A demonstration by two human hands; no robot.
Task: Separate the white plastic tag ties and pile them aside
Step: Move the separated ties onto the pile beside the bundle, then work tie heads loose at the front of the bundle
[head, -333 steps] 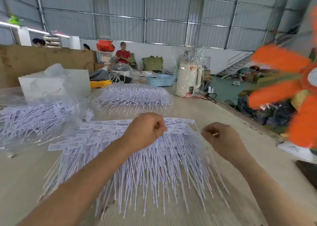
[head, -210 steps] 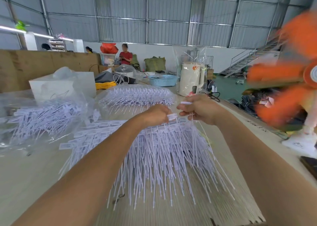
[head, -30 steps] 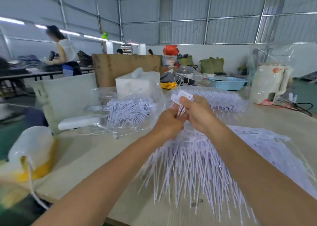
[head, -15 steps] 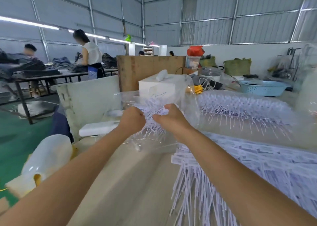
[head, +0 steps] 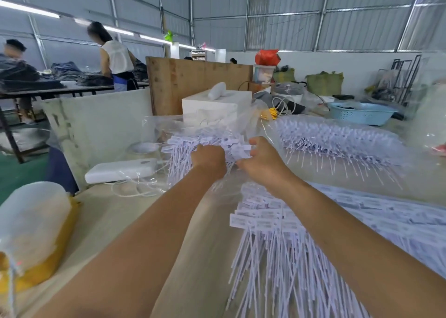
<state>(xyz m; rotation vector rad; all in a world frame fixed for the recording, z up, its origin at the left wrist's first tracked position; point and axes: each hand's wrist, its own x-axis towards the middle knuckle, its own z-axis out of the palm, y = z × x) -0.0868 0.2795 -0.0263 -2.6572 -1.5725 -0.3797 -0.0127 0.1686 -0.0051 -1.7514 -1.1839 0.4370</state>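
A loose pile of separated white tag ties (head: 190,141) lies in an opened clear plastic bag at the far left of the table. My left hand (head: 208,159) is sunk into this pile, its fingers curled round a bunch of ties. My right hand (head: 264,159) hovers just right of it, thumb lifted and fingers loosened around the tag heads. The large fan of joined ties (head: 289,245) spreads across the table under my right forearm.
Another clear bag of ties (head: 337,139) lies at the back right, before a blue basket (head: 362,112). A white box (head: 217,105) stands behind the pile, a white block (head: 120,170) left of it. A white-and-yellow object (head: 33,221) sits at the table's left edge.
Both hands carried a separated bunch of ties left from the fan to the bagged pile. Since half a second ago the right hand has loosened its hold.
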